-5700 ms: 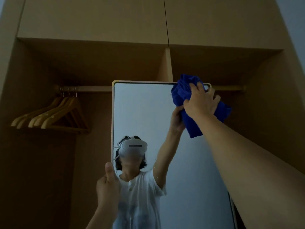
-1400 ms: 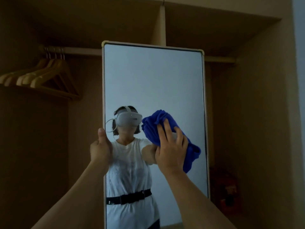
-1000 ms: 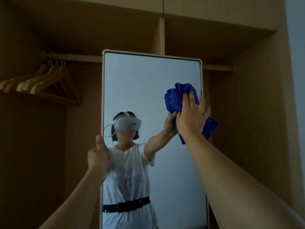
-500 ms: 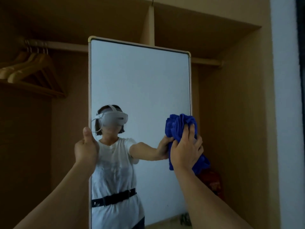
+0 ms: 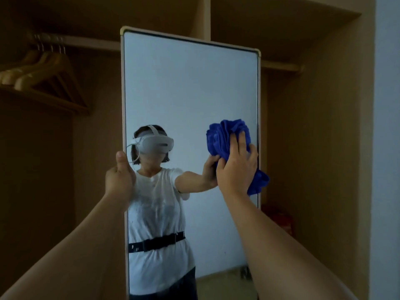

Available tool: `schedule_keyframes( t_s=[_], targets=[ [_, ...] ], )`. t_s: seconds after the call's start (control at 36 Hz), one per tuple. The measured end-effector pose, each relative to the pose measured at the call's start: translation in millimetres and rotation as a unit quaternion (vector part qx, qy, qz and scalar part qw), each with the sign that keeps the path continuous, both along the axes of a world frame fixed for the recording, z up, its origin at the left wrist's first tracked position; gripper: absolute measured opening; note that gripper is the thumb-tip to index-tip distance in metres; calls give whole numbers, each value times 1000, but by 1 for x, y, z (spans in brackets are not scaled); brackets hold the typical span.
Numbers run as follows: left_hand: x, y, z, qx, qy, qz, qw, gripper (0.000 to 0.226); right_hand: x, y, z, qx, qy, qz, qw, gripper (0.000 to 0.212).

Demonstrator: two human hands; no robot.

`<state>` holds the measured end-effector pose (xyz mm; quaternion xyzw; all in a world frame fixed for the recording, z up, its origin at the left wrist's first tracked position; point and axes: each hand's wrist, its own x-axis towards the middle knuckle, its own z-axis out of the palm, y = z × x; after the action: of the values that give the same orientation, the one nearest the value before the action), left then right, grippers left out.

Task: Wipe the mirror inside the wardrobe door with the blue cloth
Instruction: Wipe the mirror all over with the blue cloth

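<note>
A tall framed mirror is seen standing upright in front of an open wooden wardrobe. Its left edge is gripped by the left hand, at about mid-height; the thumb is laid upward along the frame, and the remaining fingers are hidden behind the edge. A bunched blue cloth is pressed against the glass near the right edge of the mirror by the right hand. The fingers are spread over the cloth and curled into its folds, so that it is held against the surface. The lower end of the cloth is seen hanging past the right side of the frame. The person is reflected in the glass, with a white headset, a white top and a black belt.

Inside the wardrobe, several wooden hangers are hung close together on a rail at the upper left. A red object, too dim to be identified, is seen low in the right compartment, just beside the mirror.
</note>
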<state>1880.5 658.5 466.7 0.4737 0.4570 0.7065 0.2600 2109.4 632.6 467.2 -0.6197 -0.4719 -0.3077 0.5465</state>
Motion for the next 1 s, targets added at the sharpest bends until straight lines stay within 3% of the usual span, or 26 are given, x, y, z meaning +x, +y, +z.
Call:
schedule_keyframes(
  t_s=[0.17, 0.31, 0.5, 0.64, 0.75, 1.0],
  targets=[
    [0, -4, -5, -9, 24, 10, 1000, 50, -16, -6, -63, -18, -32, 27, 999, 67],
    [-1, -2, -10, -29, 18, 7, 999, 49, -25, -9, -95, -31, -110, 29, 993, 77],
    [-11, 4, -28, -80, 45, -17, 996, 62, -35, -15, -48, -24, -171, 47, 984, 60],
    [-17, 8, -65, -109, 35, -74, 991, 86, -56, -14, -16, -33, -156, 66, 985, 60],
    [-18, 6, -78, -145, 24, -91, 985, 80, -69, -14, -22, -36, -161, 77, 983, 60],
    [-21, 4, -85, -132, 31, -66, 989, 58, -81, -16, -109, -39, -340, 54, 938, 72]
  ],
)
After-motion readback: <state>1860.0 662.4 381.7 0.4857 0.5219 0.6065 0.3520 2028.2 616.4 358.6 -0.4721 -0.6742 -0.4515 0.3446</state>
